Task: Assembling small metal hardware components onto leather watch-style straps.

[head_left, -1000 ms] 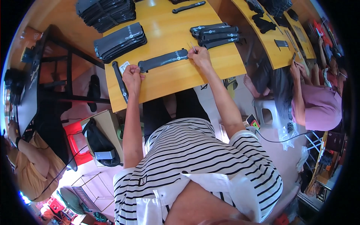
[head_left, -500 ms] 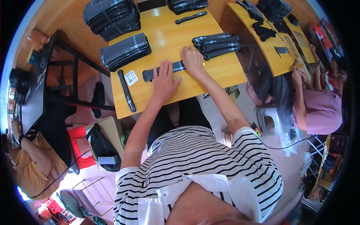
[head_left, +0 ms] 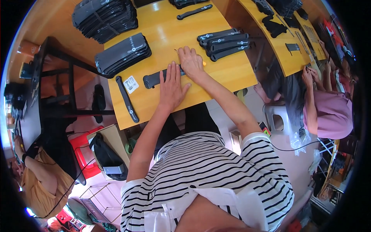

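Near the front edge of the yellow bench, about midway between its two front corners, we have a dark strap lying flat under both our hands. Our left hand rests palm down across the middle of it, fingers stretched out straight and thumb spread to the side, gripping nothing. Our right hand is bent down over the strap's right end, touching it beside our left fingertips; its fingers curl under, and we cannot tell whether they grip anything. A small yellow piece shows just beside that hand. The strap's rounded left end sticks out uncovered toward the left edge of the bench. Between that end and the left edge we have a white label, and next to it a narrow strap running along the left edge down to the front left corner. Farther back on the left side sits a pile of wide straps, and behind it, toward the back left corner, a taller bound stack. By the right edge we have a group of narrow straps, and one single strap lies farther back.
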`<state>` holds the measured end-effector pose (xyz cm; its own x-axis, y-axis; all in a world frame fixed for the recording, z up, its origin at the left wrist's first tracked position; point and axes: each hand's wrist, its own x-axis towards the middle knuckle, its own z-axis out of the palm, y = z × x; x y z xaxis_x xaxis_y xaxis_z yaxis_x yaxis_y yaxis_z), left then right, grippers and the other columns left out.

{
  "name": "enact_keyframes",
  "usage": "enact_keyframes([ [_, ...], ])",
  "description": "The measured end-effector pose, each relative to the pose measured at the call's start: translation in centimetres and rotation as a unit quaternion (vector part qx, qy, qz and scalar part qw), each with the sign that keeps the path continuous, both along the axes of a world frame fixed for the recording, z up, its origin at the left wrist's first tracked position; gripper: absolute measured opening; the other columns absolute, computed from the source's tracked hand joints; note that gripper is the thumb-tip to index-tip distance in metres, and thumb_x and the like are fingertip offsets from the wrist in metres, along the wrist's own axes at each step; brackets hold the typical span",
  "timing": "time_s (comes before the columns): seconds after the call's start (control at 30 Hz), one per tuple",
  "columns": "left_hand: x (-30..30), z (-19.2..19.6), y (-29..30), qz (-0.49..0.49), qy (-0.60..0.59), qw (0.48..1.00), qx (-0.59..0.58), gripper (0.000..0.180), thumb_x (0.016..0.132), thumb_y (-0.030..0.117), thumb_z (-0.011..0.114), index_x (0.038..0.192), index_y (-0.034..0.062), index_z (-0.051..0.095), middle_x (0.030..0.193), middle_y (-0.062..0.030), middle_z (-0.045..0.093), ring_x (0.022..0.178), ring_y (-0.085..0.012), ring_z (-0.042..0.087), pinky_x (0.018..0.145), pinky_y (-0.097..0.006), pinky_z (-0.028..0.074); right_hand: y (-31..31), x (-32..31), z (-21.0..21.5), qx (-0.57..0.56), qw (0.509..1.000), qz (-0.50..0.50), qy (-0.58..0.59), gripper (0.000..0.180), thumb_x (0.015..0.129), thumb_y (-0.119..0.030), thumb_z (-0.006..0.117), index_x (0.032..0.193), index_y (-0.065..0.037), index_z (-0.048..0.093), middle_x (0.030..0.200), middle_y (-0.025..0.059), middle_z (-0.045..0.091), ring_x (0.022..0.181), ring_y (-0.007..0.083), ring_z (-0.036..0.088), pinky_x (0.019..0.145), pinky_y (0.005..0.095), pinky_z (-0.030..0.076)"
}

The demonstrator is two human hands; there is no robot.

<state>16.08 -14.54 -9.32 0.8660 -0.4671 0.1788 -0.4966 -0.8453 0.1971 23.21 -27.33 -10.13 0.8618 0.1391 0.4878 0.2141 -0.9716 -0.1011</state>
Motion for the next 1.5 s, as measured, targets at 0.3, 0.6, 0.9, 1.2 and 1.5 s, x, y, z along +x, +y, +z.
enact_keyframes([
  [0.3,0.1,-0.2,1.8,-0.022,0.013,0.999,-0.035,0.074,0.087,0.044,0.045,0.137,-0.0048,0.021,0.145,-0.0186,0.018,0.136,-0.0294,0.015,0.108,-0.047,0.010,-0.1,0.0,-0.4,-0.011,1.000,-0.024,-0.001,0.009,0.079,-0.015,0.052,0.086,-0.010,0.050,0.077,0.0076,0.050,0.071,0.0247,0.056,0.051,0.0350,0.050],
  [0.6,0.1,-0.6,5.9,0.066,-0.009,0.998,-0.010,0.074,0.087,0.045,0.046,0.138,-0.0026,0.021,0.146,-0.0157,0.019,0.135,-0.0282,0.017,0.108,-0.048,0.012,-0.4,0.5,-0.5,0.013,1.000,0.004,-0.011,0.006,0.083,-0.014,0.049,0.086,-0.009,0.049,0.076,0.0091,0.052,0.070,0.0265,0.058,0.052,0.0373,0.050],
  [0.9,-0.1,-0.6,5.8,0.072,-0.020,0.997,0.018,0.074,0.087,0.047,0.045,0.138,-0.0030,0.022,0.146,-0.0155,0.019,0.136,-0.0279,0.015,0.108,-0.051,0.009,0.3,2.5,1.8,0.096,0.994,-0.029,0.049,0.015,0.085,-0.021,0.051,0.091,-0.008,0.054,0.084,0.0130,0.058,0.073,0.0298,0.059,0.058,0.0413,0.049],
  [1.2,0.1,-0.4,5.6,0.063,-0.020,0.998,0.006,0.075,0.086,0.044,0.048,0.136,-0.0053,0.022,0.145,-0.0175,0.020,0.135,-0.0293,0.017,0.108,-0.050,0.009,2.9,1.6,0.0,0.045,0.999,0.009,-0.019,0.016,0.084,-0.024,0.053,0.086,-0.008,0.052,0.079,0.0095,0.051,0.077,0.0273,0.053,0.056,0.0395,0.048],
  [1.5,-0.1,-0.3,5.9,0.064,-0.015,0.998,-0.005,0.075,0.086,0.043,0.049,0.136,-0.0053,0.022,0.145,-0.0178,0.020,0.135,-0.0295,0.017,0.108,-0.049,0.010,2.6,1.8,-0.1,0.075,0.997,0.011,-0.004,0.017,0.083,-0.024,0.053,0.083,-0.007,0.054,0.079,0.0116,0.054,0.077,0.0304,0.054,0.059,0.0433,0.047],
])
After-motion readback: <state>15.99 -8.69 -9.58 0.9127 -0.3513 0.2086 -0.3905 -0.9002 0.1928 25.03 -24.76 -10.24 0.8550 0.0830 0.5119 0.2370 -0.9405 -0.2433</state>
